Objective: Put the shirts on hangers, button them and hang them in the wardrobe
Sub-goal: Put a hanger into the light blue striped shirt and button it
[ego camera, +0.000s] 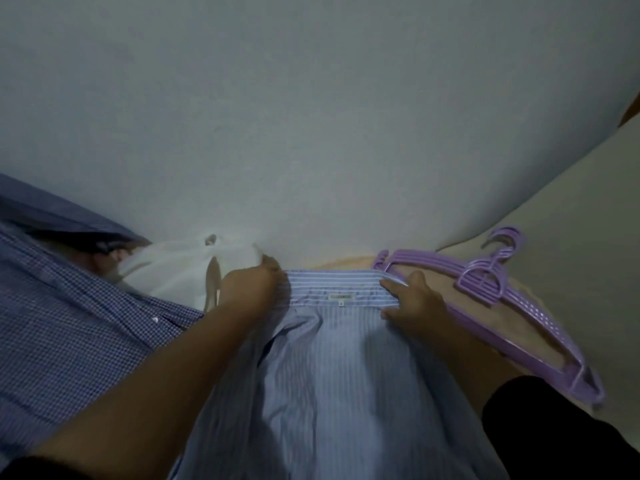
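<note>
Pale blue striped shirt [332, 368] lies spread open, collar at far end, inner neck label showing, both collar ends gripped. Dark blue checked shirt [69, 327] lies crumpled at left, one white button visible. White shirt [180, 268] bunched between them, near collar. Stack of purple plastic hangers [491, 296] lies just right of striped shirt, hooks pointing away.

Head view, close, seemingly steeply downward.
</note>
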`<state>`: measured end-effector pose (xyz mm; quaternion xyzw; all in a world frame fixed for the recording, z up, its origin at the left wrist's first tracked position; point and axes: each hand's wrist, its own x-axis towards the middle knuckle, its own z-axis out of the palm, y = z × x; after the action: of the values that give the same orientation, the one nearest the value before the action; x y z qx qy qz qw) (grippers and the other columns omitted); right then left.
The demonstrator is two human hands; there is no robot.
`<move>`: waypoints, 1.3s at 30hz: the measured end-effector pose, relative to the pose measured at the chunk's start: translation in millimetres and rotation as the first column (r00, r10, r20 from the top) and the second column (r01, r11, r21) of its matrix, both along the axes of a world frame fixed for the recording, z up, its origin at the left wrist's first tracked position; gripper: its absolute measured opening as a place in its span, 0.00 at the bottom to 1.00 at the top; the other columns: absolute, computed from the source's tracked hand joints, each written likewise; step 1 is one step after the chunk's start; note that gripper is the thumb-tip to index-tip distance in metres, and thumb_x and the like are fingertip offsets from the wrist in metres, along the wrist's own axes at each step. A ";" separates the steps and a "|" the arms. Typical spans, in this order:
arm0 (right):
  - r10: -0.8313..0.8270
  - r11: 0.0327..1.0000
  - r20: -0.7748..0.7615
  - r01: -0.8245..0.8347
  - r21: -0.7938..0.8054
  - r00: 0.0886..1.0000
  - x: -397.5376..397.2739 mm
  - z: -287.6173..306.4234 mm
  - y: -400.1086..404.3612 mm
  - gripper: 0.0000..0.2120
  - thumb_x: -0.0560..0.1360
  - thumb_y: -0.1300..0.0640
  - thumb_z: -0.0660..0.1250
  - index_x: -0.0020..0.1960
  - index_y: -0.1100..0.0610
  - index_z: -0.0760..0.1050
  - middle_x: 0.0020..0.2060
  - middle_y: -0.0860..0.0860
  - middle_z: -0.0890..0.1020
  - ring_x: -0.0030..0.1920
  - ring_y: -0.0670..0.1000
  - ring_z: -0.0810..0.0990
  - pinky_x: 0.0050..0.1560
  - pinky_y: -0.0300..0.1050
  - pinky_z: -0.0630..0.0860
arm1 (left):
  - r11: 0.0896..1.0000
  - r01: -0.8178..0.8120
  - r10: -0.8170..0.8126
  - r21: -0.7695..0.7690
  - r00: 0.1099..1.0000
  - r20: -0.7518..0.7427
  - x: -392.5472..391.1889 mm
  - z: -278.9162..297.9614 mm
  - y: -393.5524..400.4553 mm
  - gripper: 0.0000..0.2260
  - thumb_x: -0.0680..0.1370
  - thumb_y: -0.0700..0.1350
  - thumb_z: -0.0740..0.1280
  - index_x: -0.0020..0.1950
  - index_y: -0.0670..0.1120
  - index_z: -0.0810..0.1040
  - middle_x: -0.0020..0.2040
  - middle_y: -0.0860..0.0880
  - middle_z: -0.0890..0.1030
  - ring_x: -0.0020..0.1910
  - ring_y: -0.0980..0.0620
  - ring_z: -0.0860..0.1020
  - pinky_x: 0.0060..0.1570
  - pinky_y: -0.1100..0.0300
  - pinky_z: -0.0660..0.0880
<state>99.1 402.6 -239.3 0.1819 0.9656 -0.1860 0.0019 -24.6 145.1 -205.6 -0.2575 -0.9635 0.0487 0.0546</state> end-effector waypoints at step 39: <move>-0.325 0.894 -0.077 0.333 0.301 0.943 117.9 -67.3 115.5 0.42 0.61 0.37 0.58 0.62 0.69 0.71 0.54 0.66 0.78 0.51 0.67 0.78 0.51 0.59 0.76 | 0.966 0.085 -0.155 0.244 0.946 0.285 151.1 -133.9 131.7 0.43 0.68 0.69 0.32 0.77 0.52 0.58 0.78 0.50 0.56 0.77 0.45 0.51 0.74 0.51 0.52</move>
<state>217.1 518.1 -306.6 0.3382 0.9379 -0.0320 -0.0698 126.6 276.8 -339.5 -0.3122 -0.9422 -0.1055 -0.0609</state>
